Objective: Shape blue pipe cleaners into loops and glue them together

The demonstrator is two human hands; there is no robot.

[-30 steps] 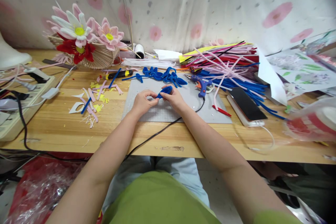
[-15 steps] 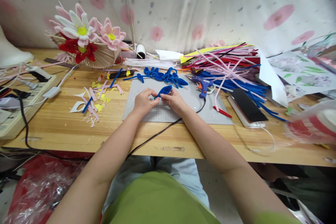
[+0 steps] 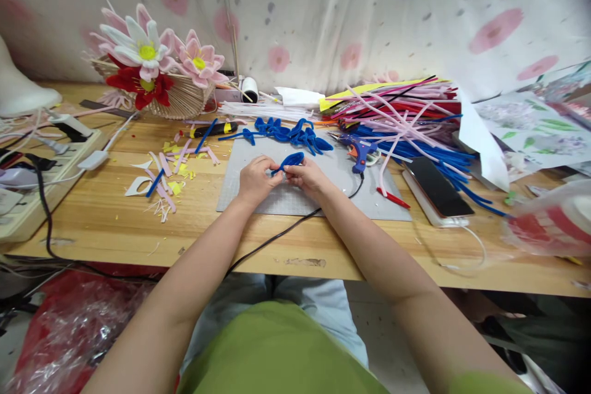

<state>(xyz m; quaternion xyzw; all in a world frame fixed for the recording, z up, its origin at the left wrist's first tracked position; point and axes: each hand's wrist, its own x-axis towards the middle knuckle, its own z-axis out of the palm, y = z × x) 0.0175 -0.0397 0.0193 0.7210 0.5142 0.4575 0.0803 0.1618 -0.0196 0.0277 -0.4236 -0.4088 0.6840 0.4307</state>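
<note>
— Blue petal loop (image 3: 290, 160) of fuzzy wire sits over the grey mat (image 3: 258, 197) at the tabletop's middle, left hand (image 3: 255, 180) and right hand (image 3: 308, 177) both with fingers clamped on its stem end. How far along?

— Judging by the finished blue loops (image 3: 290, 132) at the mat's far edge, several are done; many straight stems (image 3: 406, 129) remain. The twist itself is hidden by the fingers.

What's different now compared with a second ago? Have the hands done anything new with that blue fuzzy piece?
Very little. The left hand and right hand have drawn closer together, pinching the blue pipe-cleaner loop between their fingertips over the grey mat. Nothing was picked up or let go. The glue gun, phone and pile of blue loops stayed put.
</note>
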